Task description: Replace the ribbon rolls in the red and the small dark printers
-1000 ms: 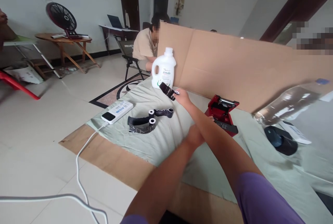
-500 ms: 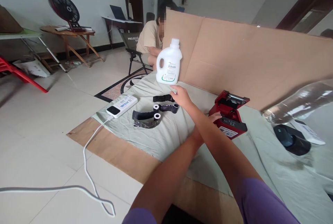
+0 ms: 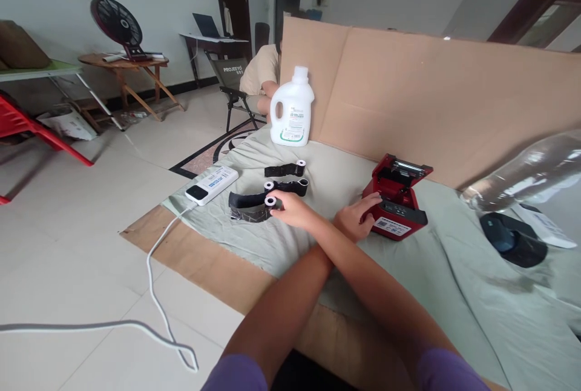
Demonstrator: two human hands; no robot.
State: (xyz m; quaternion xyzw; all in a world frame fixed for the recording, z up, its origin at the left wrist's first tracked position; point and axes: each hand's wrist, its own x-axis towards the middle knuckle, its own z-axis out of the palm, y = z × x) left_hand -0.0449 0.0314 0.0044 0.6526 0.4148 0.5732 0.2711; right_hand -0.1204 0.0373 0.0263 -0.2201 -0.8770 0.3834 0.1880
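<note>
Lid [image 3: 411, 169] up on the red box [image 3: 394, 226], three black rolls [image 3: 252, 215] outside it; right hand [image 3: 293, 209] pinches one, left hand [image 3: 354, 221] touches the box, its fingers' grip unclear.

Your box [image 3: 402, 212] is red and black, its label [image 3: 393, 227] white with black print. Your strips [image 3: 281, 170] are black, with white cores [image 3: 267, 202]. The cloth [image 3: 338, 176] before you is plain pale green, the cardboard [image 3: 399, 94] brown. Your jug [image 3: 290, 103] is white with a green curved line; your power bank [image 3: 213, 185] white, black-ended, blue-lettered; your sleeves [image 3: 238, 373] purple.
</note>
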